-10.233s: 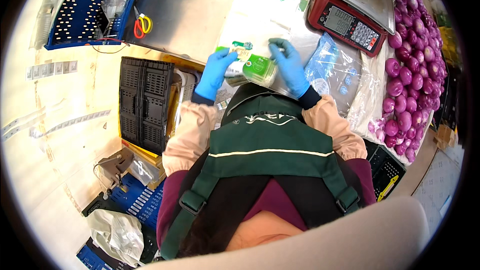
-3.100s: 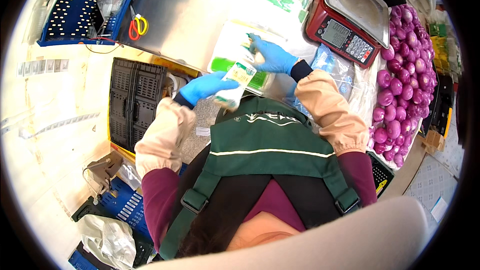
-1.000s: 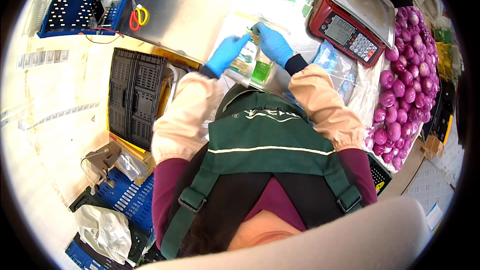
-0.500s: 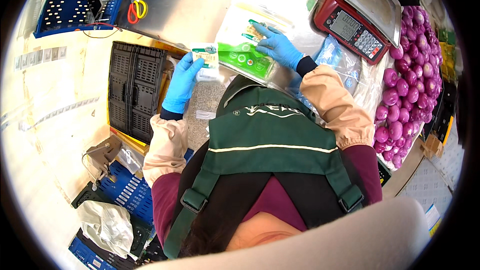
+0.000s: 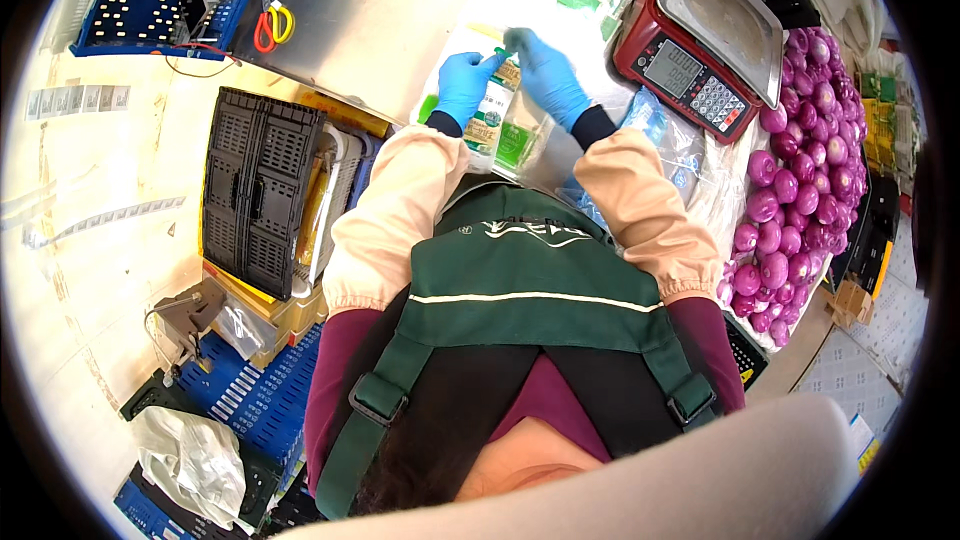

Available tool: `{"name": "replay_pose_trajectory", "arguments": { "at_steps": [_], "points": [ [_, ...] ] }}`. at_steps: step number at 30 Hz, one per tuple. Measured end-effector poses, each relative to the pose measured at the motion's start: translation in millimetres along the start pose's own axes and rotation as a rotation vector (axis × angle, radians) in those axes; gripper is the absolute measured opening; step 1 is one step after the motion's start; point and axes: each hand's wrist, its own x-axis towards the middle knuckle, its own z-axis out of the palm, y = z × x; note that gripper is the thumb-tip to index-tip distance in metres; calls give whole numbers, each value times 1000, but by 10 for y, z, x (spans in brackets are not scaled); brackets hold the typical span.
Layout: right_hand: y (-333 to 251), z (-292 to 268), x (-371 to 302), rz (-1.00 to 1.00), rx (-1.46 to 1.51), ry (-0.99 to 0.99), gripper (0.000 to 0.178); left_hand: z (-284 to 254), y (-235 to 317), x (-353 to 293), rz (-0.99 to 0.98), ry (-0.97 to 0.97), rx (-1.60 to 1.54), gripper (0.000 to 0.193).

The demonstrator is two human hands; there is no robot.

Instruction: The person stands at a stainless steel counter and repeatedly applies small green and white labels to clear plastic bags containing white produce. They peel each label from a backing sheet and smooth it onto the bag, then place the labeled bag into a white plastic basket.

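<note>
Right, both gloved hands up on one clear produce bag, mid-counter.

Largest first: steel counter (image 5: 400, 10), red scale (image 5: 700, 30) at its right end, purple onions (image 5: 790, 190) heaped along the right edge. I've got the clear bag of greens (image 5: 500, 125) near the counter's front edge; my left hand (image 5: 465, 85) and right hand (image 5: 545, 80) both pinch its top, fingertips nearly meeting. I'd say it goes best with the top held taut and level.
</note>
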Motion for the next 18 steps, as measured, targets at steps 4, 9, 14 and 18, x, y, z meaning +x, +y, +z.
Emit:
{"name": "replay_pose_trajectory", "arguments": {
  "at_steps": [4, 9, 14, 18],
  "points": [
    [194, 130, -224, 125, -105, -278, 32, -270, -1, -268, -75, -325, 28, 48],
    [76, -57, -421, -243, -243, -464, 53, -1120, 124, -1152, -376, -703, -91, 45],
    [176, -24, -447, -225, -206, -493, 29, -1404, 240, -1437, -203, -231, -550, 37],
    [290, 70, -487, -192, -113, -416, 18, -1532, 166, -1402, -191, -124, -603, 43]
  ]
}}
